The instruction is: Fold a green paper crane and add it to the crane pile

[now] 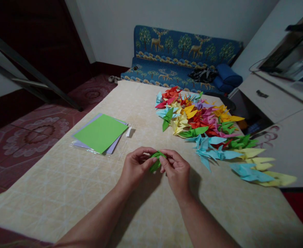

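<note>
A small folded piece of green paper [156,161] is held just above the beige table [63,186], near its middle. My left hand [136,167] pinches its left side with thumb and fingers closed. My right hand [176,170] pinches its right side the same way. Both hands touch the paper and nearly touch each other. Most of the paper is hidden between the fingers.
A stack of paper sheets [100,133] with a green one on top lies at the left. A heap of several coloured folded paper cranes [208,129] spreads along the right side. A blue patterned sofa [182,57] stands behind the table, white drawers [272,100] at right.
</note>
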`<state>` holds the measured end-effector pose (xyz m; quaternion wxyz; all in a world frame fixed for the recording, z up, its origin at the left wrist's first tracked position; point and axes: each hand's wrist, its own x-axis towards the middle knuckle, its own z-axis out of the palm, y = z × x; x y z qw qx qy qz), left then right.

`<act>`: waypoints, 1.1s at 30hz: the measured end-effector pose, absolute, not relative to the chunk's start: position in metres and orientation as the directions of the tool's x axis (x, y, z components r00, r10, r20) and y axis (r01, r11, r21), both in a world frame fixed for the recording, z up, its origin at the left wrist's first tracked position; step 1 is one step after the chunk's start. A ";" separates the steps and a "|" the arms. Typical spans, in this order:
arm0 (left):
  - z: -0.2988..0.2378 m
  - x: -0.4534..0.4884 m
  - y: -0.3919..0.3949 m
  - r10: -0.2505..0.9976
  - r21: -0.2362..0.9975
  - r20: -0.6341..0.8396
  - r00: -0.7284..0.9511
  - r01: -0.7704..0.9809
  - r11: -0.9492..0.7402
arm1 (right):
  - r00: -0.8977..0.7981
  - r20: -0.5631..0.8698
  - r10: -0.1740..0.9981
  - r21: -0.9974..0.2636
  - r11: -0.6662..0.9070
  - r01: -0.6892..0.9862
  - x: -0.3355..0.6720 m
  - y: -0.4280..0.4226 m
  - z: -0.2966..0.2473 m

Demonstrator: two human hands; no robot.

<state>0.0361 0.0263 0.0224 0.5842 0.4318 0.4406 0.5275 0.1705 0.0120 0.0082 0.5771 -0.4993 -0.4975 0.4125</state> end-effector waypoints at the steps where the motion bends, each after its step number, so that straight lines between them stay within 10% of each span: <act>1: 0.023 0.036 0.026 0.998 0.971 -0.044 0.051 -0.233 0.054 | 0.165 0.160 0.973 -0.987 0.159 0.018 0.170 0.012 0.009; 25: 0.020 0.026 0.030 0.999 0.985 -0.007 0.042 -0.170 0.014 | 0.037 0.274 0.961 -0.958 0.269 0.094 0.176 0.015 0.008; 33: 0.023 0.025 0.030 0.974 0.978 0.210 0.083 -0.020 -0.209 | 0.028 0.252 0.967 -0.959 0.245 0.144 0.178 0.015 0.007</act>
